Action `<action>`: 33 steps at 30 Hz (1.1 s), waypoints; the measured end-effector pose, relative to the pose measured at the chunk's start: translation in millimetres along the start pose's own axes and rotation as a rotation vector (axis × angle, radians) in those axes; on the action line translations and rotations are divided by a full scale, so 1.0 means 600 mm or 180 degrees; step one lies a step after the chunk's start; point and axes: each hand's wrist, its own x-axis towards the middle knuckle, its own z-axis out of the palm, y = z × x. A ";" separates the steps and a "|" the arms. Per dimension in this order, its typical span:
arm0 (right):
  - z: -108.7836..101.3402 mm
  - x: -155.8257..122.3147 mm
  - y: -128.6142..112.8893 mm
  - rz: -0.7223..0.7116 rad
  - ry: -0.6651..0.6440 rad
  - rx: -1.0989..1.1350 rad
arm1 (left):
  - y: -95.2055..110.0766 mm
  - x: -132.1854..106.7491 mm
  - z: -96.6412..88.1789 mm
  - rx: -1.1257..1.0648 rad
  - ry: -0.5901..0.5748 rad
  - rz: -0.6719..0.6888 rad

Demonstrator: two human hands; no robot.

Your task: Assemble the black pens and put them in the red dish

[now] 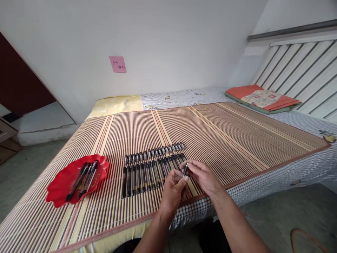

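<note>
A short dark piece of a pen (185, 169) is between my two hands, its lower part hidden by the fingers. My left hand (174, 186) is closed round it from below, thumb on top. The fingertips of my right hand (201, 175) pinch its upper end. To the left, a row of dark clear-barrelled pens (143, 177) lies side by side on the mat, with a row of black caps (150, 153) just beyond their far ends. My hands partly cover the right end of the row.
Several more pens (85, 179) lie in a red scalloped plate (59, 179) at the left. The striped bamboo mat (223, 140) covers a bed. Folded orange and green cloth (263, 98) sits by the white slatted headboard (302, 70). A pink note (117, 64) is on the wall.
</note>
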 end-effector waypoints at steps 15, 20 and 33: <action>-0.008 0.009 0.008 -0.0006 0.0400 0.0258 | 0.001 -0.002 0.000 0.0418 -0.0141 -0.0129; -0.009 0.012 0.008 -0.0121 0.0592 0.0027 | 0.004 -0.004 0.001 0.0396 -0.0118 -0.0266; -0.128 0.020 -0.069 -0.1673 0.2194 0.0571 | -0.001 0.000 -0.011 0.1049 -0.0700 -0.0363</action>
